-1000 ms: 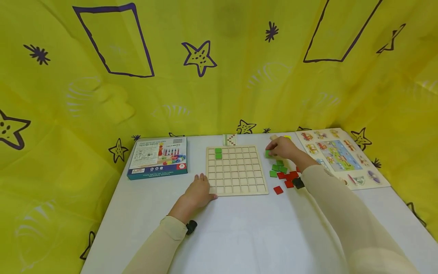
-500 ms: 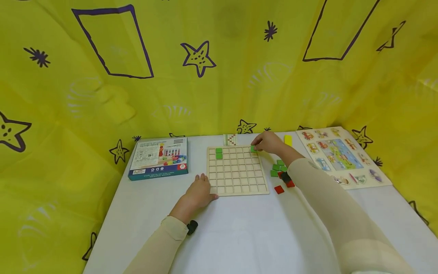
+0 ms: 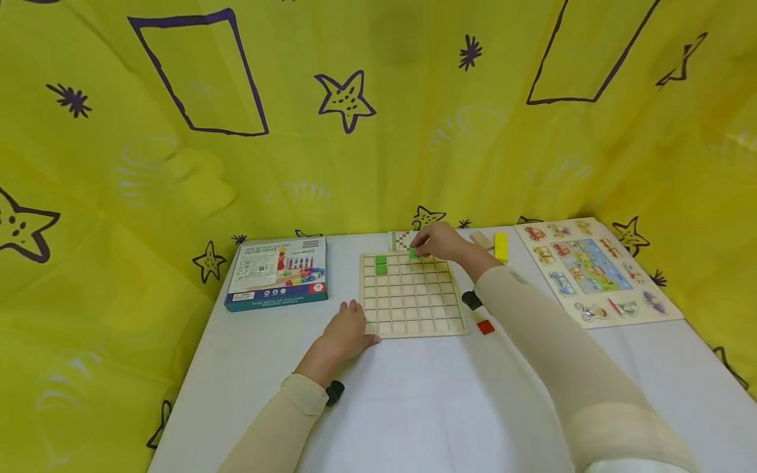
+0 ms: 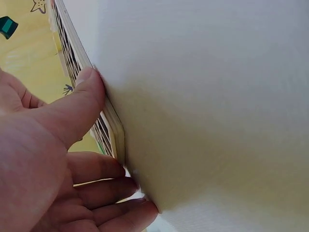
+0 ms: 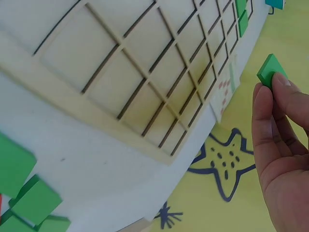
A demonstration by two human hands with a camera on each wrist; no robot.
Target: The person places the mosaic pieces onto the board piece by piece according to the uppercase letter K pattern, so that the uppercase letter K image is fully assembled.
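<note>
A wooden grid board [image 3: 408, 309] lies on the white table. Two green tiles [image 3: 381, 265] sit in cells near its far left corner, one behind the other. My left hand [image 3: 345, 332] rests at the near left corner, its thumb touching the board's edge [image 4: 116, 137] and its fingers relaxed beside it. Between thumb and fingertips, my right hand [image 3: 440, 242] pinches another green tile [image 5: 271, 70], held above the board's far edge. A small pattern card [image 3: 399, 241] lies just behind the board, partly hidden by that hand.
A red tile [image 3: 485, 327] lies right of the board; loose green tiles [image 5: 36, 198] are there too, hidden by my arm in the head view. A boxed toy [image 3: 276, 274] stands left. A yellow block [image 3: 501, 247] and picture puzzle [image 3: 597, 272] lie right.
My right hand has picked up a green tile from the right side and carried it left over the board's far edge. The left hand stays at the corner.
</note>
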